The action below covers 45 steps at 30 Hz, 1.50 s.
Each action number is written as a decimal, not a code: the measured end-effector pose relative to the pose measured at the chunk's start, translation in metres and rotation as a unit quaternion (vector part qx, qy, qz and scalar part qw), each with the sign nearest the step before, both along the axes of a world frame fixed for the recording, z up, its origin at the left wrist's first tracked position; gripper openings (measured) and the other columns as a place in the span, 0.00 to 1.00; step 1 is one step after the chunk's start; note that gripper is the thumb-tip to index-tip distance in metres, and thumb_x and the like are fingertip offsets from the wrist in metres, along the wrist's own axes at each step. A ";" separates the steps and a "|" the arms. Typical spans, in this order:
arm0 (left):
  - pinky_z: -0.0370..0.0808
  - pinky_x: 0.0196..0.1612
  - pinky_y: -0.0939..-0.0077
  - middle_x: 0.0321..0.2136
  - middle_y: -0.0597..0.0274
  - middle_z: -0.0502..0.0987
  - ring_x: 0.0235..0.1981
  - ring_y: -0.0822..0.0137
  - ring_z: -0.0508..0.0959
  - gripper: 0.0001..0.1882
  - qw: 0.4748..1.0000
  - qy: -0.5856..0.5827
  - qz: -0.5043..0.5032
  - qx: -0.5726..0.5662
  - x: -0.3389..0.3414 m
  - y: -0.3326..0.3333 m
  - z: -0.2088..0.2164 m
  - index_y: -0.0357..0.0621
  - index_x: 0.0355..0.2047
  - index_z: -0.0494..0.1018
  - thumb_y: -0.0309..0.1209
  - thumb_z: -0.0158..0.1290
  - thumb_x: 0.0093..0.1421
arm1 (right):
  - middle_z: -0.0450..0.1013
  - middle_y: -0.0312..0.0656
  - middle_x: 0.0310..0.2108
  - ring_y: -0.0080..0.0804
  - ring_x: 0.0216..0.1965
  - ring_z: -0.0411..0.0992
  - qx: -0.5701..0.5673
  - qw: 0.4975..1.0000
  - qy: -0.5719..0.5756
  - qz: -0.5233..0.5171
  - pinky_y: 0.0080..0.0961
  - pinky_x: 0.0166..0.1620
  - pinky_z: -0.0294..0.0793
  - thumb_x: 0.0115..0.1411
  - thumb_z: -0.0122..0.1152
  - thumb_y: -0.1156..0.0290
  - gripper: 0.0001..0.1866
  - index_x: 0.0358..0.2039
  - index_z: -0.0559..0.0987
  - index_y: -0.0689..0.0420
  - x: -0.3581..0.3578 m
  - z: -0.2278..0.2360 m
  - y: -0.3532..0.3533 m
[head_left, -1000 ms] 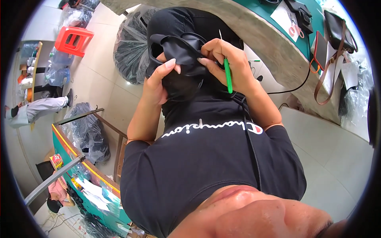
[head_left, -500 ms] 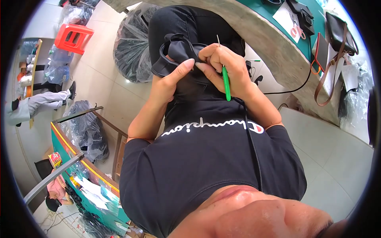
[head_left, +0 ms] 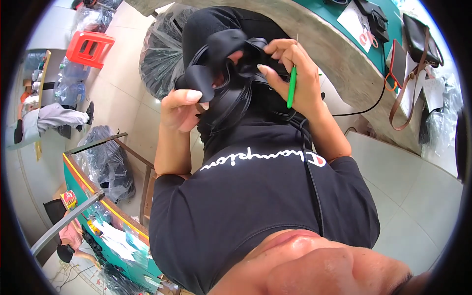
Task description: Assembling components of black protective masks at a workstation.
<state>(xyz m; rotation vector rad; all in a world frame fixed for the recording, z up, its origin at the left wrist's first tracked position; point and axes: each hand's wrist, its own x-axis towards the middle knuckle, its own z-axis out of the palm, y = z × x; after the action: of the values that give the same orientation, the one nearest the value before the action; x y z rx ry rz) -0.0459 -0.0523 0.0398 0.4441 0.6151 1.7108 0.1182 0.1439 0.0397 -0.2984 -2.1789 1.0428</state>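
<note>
A head-worn fisheye looks down, close over the black shirt (head_left: 265, 196), toward the lap (head_left: 211, 22) at upper centre of the frame.

We are apparently looking at a workshop: 2 green-topped worktables (head_left: 327, 15) are standing on tiled floor (head_left: 129, 88), scissors (head_left: 366, 38) are lying on paper (head_left: 350, 20), clear plastic bags (head_left: 160, 61) are holding dark material, and a person in pink (head_left: 72, 236) is leaning beside dark pieces (head_left: 89, 241).

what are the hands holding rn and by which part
The left hand pinches the black item by its left edge. The right hand is at its right side, gripping a green-handled tool around its middle.
</note>
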 end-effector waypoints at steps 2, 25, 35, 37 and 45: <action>0.72 0.35 0.84 0.46 0.45 0.73 0.32 0.71 0.77 0.22 0.999 0.038 0.008 -0.027 0.009 0.004 0.004 0.27 0.41 0.72 0.29 0.51 0.46 | 0.75 0.47 0.40 0.31 0.29 0.68 0.116 0.981 0.141 0.061 0.23 0.36 0.70 0.43 0.69 0.82 0.23 0.21 0.58 0.55 -0.004 0.015 -0.002; 0.54 0.62 0.60 0.56 0.35 0.61 0.59 0.49 0.63 0.05 0.936 0.318 -0.112 0.100 0.040 0.024 0.021 0.41 0.22 0.76 0.29 0.55 0.51 | 0.75 0.42 0.26 0.22 0.20 0.73 -0.384 0.913 -0.128 0.041 0.15 0.20 0.69 0.65 0.53 0.67 0.14 0.23 0.66 0.57 0.054 -0.007 0.006; 0.59 0.60 0.56 0.58 0.43 0.63 0.62 0.47 0.61 0.08 0.820 0.539 -0.165 0.099 0.050 0.027 0.036 0.43 0.29 0.75 0.28 0.62 0.50 | 0.72 0.39 0.26 0.21 0.24 0.71 -0.523 0.844 0.027 0.115 0.17 0.27 0.73 0.57 0.60 0.79 0.19 0.20 0.59 0.51 0.034 -0.026 0.001; 0.60 0.60 0.56 0.57 0.45 0.64 0.61 0.47 0.61 0.09 0.777 0.603 -0.152 0.098 0.054 0.031 0.028 0.43 0.31 0.74 0.29 0.62 0.50 | 0.72 0.39 0.28 0.21 0.26 0.71 -0.527 0.840 0.048 0.123 0.17 0.29 0.73 0.57 0.60 0.79 0.18 0.20 0.59 0.52 0.031 -0.027 0.000; 0.48 0.66 0.58 0.66 0.41 0.46 0.68 0.46 0.45 0.37 0.698 0.702 -0.131 0.063 0.064 0.038 0.010 0.41 0.60 0.61 0.31 0.62 0.50 | 0.70 0.38 0.35 0.21 0.38 0.71 -0.492 0.858 0.090 0.119 0.18 0.42 0.74 0.52 0.60 0.87 0.19 0.25 0.59 0.52 0.016 -0.027 -0.005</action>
<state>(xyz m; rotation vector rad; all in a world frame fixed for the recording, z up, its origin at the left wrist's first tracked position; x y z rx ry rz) 0.0183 -0.0140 0.0502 1.9037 1.3959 0.8390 0.1341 0.1391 0.0123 -0.3592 -1.3628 2.1831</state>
